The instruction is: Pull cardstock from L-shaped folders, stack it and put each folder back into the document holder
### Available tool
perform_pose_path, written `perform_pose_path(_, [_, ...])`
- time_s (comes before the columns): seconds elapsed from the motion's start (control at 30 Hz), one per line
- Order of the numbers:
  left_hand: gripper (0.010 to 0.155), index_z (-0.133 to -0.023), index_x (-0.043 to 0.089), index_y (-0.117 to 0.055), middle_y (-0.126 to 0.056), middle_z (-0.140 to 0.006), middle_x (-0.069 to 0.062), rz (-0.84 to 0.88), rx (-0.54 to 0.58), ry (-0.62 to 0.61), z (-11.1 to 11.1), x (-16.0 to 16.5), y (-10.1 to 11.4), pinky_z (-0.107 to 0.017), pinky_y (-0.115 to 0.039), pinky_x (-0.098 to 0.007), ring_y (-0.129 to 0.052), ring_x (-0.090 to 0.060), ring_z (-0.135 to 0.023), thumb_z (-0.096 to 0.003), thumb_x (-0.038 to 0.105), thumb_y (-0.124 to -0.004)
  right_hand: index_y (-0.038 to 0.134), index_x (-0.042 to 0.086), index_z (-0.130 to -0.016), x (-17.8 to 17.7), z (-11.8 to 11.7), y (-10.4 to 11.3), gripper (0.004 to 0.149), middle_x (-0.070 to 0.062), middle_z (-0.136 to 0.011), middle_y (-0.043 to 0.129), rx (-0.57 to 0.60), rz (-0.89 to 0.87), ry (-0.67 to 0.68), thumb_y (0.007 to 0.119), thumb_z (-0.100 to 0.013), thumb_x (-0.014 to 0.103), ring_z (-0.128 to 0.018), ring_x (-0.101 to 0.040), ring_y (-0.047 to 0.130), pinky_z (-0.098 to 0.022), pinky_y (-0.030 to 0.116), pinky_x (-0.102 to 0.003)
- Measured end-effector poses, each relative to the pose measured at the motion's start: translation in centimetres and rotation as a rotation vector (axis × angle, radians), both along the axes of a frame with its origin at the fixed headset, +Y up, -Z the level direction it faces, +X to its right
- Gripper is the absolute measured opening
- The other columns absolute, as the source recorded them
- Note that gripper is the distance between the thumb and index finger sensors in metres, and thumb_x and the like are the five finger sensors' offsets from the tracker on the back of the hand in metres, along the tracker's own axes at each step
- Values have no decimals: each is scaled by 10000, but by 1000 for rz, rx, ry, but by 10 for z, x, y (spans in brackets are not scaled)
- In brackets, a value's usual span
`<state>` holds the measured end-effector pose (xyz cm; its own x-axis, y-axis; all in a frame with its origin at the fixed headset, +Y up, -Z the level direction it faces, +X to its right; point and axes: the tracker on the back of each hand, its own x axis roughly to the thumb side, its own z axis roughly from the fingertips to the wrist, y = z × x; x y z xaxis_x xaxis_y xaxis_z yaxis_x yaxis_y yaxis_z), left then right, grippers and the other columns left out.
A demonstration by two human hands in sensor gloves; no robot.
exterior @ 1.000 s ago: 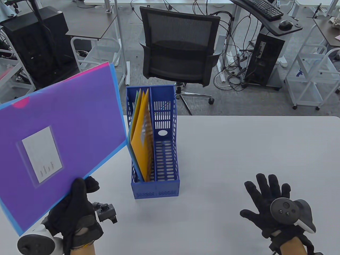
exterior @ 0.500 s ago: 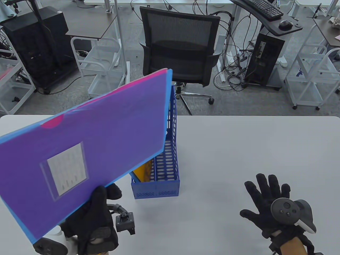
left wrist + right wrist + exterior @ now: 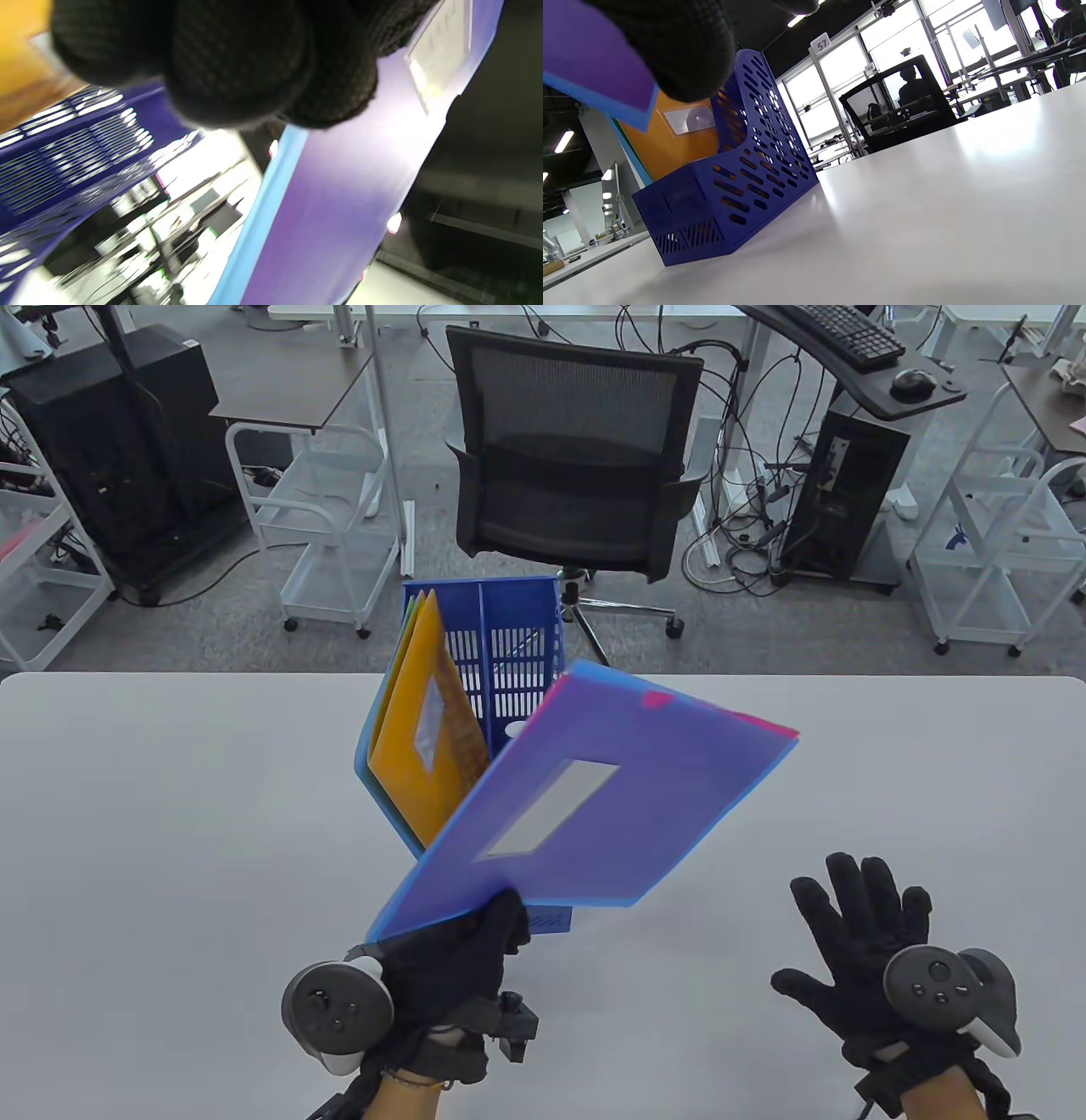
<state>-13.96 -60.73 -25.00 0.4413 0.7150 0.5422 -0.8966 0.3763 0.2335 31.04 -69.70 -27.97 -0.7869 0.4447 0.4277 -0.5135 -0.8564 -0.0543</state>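
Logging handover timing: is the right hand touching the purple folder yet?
Apart. Table view shows the right hand spread, with bare table between it and the purple folder.

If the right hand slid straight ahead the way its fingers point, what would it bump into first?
Probably nothing on the table: the right hand points up the bare table. The purple folder hangs left of that line, though depth is hard to judge.

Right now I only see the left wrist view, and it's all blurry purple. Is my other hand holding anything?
Observer: No. The right hand is spread open and empty, to the right of the purple folder.
Operator: Are more folders in the blue box?
Observer: Yes. An orange folder leans in the left compartment of the document holder.
Operator: Is paper poking out of mine?
Observer: Pink cardstock shows at its far edge.
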Motion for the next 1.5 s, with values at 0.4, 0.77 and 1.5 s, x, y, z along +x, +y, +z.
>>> perform_pose_path(0.4, [429,-774,201,-979,-1083,-391,16,-422,-305,-77,-20,11,-38,-270,-961,-407,-1105,-116,-237,-445,414,-803,353,126,-1045,0,11,13,802,-263,-1124,459,233,-207,46,780,-463,478,-992,-494,453,-610,134,-775])
perform_pose_path(0.77, [430,-757,196,-988,-1082,-385,22,-518,-358,-225,-19,44,-48,-278,-958,-412,-1102,-119,-240,-438,421,-807,465,60,-992,-21,22,26,695,-173,-827,929,327,-375,93,790,-460,368,-711,-366,927,-638,424,-746])
perform_pose_path(1.5, [426,-894,265,-844,-1003,-815,-50,-199,-306,-133,-9,56,-58,-341,-958,-410,-1127,-177,-406,-477,332,-789,783,168,-814,0,16,24,404,-39,-641,1059,215,-768,74,798,-450,343,-521,-234,1048,-633,580,-670])
